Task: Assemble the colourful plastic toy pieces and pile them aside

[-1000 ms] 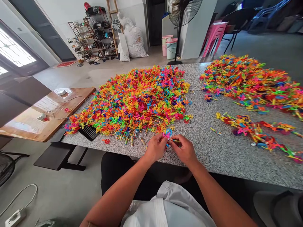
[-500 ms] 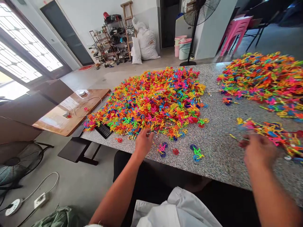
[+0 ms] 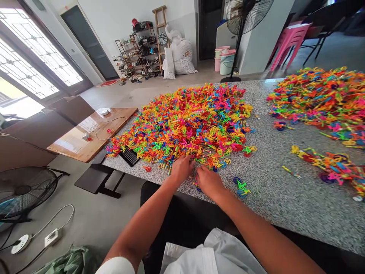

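My left hand (image 3: 181, 169) is at the near edge of a big pile of small bright plastic pieces (image 3: 188, 125), its fingers curled together. Close beside it, my right hand (image 3: 210, 182) has its fingertips pinched, almost meeting the left ones. What either hand holds is too small and covered to make out. Part of a pink and dark blue toy bicycle (image 3: 196, 185) shows under the right hand. To the right lies a toy bicycle with a green frame and blue wheels (image 3: 241, 187). A thin yellow patterned stick (image 3: 291, 172) rests farther right on the speckled stone table (image 3: 268, 198).
A second heap of colourful pieces (image 3: 322, 99) stands at the right, with a smaller strip of them (image 3: 336, 165) nearer me. A black slotted tray (image 3: 130, 157) sits by the left table edge. Beyond are a wooden board (image 3: 82, 140) and a standing fan (image 3: 241, 38).
My right hand has come left from the strip of pieces at the right to meet my left hand. The view has shifted slightly; the left hand stays by the pile.
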The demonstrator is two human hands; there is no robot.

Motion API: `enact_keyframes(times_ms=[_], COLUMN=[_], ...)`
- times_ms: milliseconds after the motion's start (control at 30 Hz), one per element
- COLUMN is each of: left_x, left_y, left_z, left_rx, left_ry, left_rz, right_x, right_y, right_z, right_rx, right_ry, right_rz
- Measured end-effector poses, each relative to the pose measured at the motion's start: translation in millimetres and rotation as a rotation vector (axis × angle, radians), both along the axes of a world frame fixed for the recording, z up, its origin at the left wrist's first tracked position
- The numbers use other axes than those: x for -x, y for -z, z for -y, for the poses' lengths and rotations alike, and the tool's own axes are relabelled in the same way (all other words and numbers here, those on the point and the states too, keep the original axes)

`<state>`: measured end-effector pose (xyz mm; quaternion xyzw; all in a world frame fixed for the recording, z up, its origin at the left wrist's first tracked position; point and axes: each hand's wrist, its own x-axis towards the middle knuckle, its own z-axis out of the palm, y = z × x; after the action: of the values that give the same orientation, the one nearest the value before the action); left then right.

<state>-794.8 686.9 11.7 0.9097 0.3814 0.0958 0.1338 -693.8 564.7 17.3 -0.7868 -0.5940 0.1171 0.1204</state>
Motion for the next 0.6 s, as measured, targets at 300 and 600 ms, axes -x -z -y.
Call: enact_keyframes(times_ms=[300,600], left_x=[-39.3,-73.8], left_y=[-10.8,-14.6], left_z=[-28.1,-9.8], left_rx=[0.079,0.006], left_ry=[-0.080,-0.160], left_rz=[-0.137,-0.235], right_x=[-3.8,-36.7], right_y=[1.5,6.4], right_z=[-60.8,-15.1], right_rx=[0.116,0.026], right_ry=[0.202,0.275], right_rz=[-0.092,-0.126])
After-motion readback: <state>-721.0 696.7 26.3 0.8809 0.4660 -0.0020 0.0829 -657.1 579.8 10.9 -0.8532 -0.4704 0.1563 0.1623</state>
